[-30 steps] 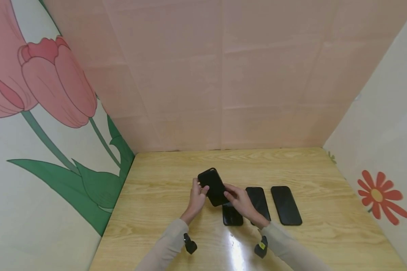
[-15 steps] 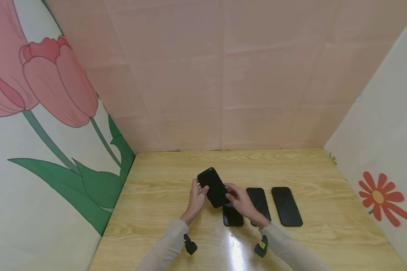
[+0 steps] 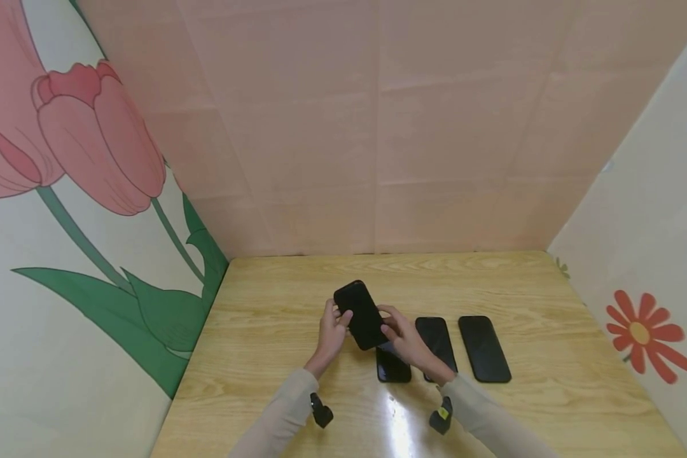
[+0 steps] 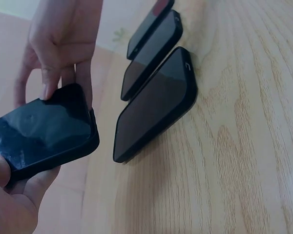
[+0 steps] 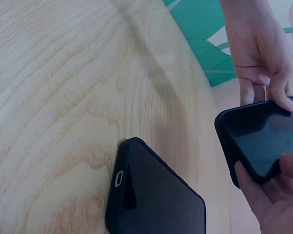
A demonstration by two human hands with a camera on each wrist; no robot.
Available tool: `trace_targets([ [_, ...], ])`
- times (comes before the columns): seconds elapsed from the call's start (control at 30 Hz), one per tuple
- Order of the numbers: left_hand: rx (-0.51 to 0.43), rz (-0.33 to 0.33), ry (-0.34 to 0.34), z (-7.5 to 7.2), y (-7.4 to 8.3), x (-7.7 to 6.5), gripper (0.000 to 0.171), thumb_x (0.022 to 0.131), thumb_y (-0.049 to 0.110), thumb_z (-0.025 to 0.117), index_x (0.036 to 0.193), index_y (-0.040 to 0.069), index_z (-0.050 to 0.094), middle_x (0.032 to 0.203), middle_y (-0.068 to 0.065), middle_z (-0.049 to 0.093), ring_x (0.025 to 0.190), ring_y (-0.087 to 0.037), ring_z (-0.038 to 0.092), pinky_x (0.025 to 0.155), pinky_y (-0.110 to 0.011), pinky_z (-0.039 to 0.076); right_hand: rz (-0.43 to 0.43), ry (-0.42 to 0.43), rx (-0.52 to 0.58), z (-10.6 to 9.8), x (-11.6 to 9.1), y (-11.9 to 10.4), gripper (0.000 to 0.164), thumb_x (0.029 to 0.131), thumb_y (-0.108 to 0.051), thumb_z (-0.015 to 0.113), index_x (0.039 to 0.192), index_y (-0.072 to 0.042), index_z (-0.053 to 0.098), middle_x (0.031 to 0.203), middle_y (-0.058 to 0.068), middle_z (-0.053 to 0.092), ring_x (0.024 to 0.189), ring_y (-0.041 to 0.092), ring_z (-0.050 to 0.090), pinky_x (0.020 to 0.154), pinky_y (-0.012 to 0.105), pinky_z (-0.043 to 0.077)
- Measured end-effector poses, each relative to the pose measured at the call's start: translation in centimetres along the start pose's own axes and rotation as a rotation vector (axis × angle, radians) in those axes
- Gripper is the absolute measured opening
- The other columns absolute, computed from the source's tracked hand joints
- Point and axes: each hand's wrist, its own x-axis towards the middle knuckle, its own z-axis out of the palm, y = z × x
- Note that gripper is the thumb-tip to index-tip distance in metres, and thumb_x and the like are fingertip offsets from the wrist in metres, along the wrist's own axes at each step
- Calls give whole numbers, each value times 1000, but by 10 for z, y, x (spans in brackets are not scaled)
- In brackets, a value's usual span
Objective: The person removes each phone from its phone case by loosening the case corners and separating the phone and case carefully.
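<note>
Above the table, both hands hold a dark-screened smartphone (image 3: 362,315) with a black phone case (image 5: 228,155) at its back. At one corner the case rim stands slightly apart from the phone, as the right wrist view shows. My left hand (image 3: 331,332) grips the far left side, its thumb over the screen edge and fingers underneath. Near the lower right corner, my right hand (image 3: 405,338) pinches phone and case between thumb and fingers. Beneath them lies another black phone (image 3: 394,366), partly covered from the head view by the held one.
Two more black phones (image 3: 437,343) (image 3: 485,348) lie in a row to the right on the wooden table (image 3: 263,331). A pink cloth wall (image 3: 372,159) rises behind the table's far edge. Flower-patterned walls flank both sides.
The held phone has shifted and tilted very slightly in the hands. A gap at the case's top rim, visible one second ago, no longer shows. The phones on the table stay put.
</note>
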Motion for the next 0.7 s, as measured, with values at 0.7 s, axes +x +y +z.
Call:
trace_targets([
  [0.7,28,-78,20,-5,-16,8,35,100,-5,49,134,-11,43,107,-38,62,78,-41,66,55,-40,53,157,1,15,0,1,21,48,87,19,53,134,10,49,124,27,60,107,38,61,86,44,52],
])
